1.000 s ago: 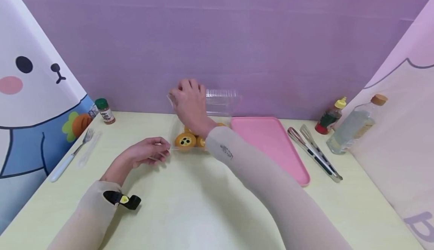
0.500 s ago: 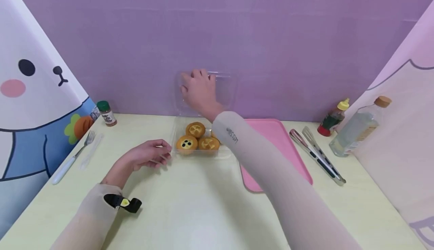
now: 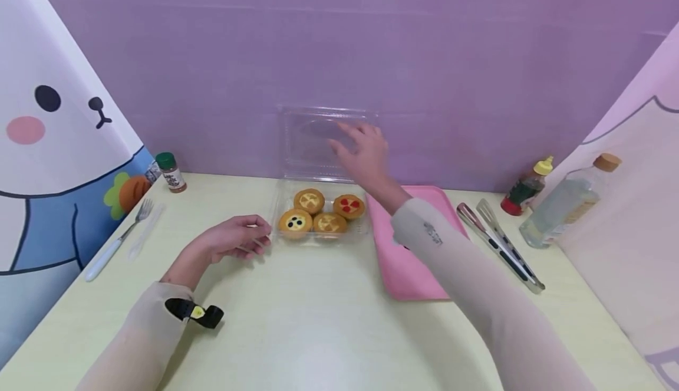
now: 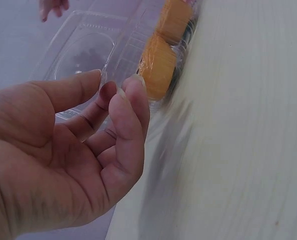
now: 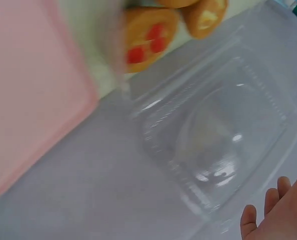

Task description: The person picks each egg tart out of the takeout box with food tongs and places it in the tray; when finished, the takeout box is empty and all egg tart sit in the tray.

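Note:
A clear plastic clamshell container point(image 3: 358, 235) stands at the back of the table, holding several round golden tarts. One tart point(image 3: 295, 223) has dark dots, another point(image 3: 348, 207) red pieces, and two show pale crossed tops. Its transparent lid point(image 3: 313, 143) is raised upright against the purple backdrop. My left hand point(image 3: 236, 240) is at the container's left edge, its thumb and fingers curled at the plastic rim point(image 4: 104, 70). My right hand point(image 3: 366, 155) is in front of the lid's right side, fingers spread and holding nothing. In the right wrist view, the right hand point(image 5: 283, 212) appears at the lower right corner.
A pink tray point(image 3: 414, 273) lies right of the container, partly under my right forearm. Beyond it are metal tongs point(image 3: 501, 246), a yellow-capped sauce bottle point(image 3: 524, 187) and a corked bottle point(image 3: 564, 205). At left are a green-capped jar point(image 3: 171, 173), a fork point(image 3: 119, 240) and a clear utensil point(image 3: 147, 232).
My right hand has swung the lid up to the backdrop, let go of it and moved right. The tarts are uncovered. My left hand has stayed at the container's edge.

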`<action>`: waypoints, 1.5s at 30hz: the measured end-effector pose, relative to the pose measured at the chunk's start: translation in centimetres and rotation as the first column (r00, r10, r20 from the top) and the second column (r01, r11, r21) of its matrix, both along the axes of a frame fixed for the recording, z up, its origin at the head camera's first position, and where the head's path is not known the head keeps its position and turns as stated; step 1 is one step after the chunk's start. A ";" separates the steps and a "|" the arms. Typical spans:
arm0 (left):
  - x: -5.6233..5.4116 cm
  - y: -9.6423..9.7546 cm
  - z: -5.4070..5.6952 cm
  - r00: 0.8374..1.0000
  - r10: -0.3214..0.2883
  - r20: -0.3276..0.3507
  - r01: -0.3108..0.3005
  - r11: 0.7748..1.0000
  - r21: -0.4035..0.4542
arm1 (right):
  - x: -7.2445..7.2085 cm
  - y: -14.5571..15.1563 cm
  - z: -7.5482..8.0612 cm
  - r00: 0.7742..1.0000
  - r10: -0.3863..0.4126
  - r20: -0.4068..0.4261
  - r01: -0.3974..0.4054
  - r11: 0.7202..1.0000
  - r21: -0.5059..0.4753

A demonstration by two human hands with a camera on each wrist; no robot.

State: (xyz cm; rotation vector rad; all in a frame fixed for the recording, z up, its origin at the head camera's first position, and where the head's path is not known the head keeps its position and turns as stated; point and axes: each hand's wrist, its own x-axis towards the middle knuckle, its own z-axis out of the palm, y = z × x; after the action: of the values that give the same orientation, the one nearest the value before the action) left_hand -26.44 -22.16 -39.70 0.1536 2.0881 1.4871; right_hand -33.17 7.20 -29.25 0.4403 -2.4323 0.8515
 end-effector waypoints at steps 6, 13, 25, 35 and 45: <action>0.0 0.1 0.0 1.000 0.004 -0.005 -0.004 1.000 -0.010 | -0.7 3.4 -2.0 0.999 -0.028 0.018 0.029 0.997 -0.071; 0.1 0.2 0.0 1.000 0.002 -0.001 -0.002 1.000 -0.014 | -1.8 6.0 -3.8 0.991 -0.099 0.089 0.107 0.989 -0.098; -0.1 0.2 -0.3 1.000 0.021 0.006 -0.021 1.000 -0.019 | -2.8 7.2 -5.7 0.948 -0.172 0.269 0.224 0.958 -0.177; -0.1 0.2 -0.2 1.000 0.012 0.008 -0.012 1.000 -0.013 | -3.2 6.4 -7.0 0.906 -0.134 0.400 0.249 0.935 -0.251; 0.0 0.2 0.0 1.000 0.011 0.005 -0.011 1.000 -0.014 | -3.4 5.6 -7.4 0.839 -0.127 0.530 0.315 0.907 -0.281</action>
State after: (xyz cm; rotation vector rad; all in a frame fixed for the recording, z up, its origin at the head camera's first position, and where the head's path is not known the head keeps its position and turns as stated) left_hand -26.44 -21.96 -39.70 0.1336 2.0980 1.4780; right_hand -36.58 12.83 -36.64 -0.2419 -2.6181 1.4083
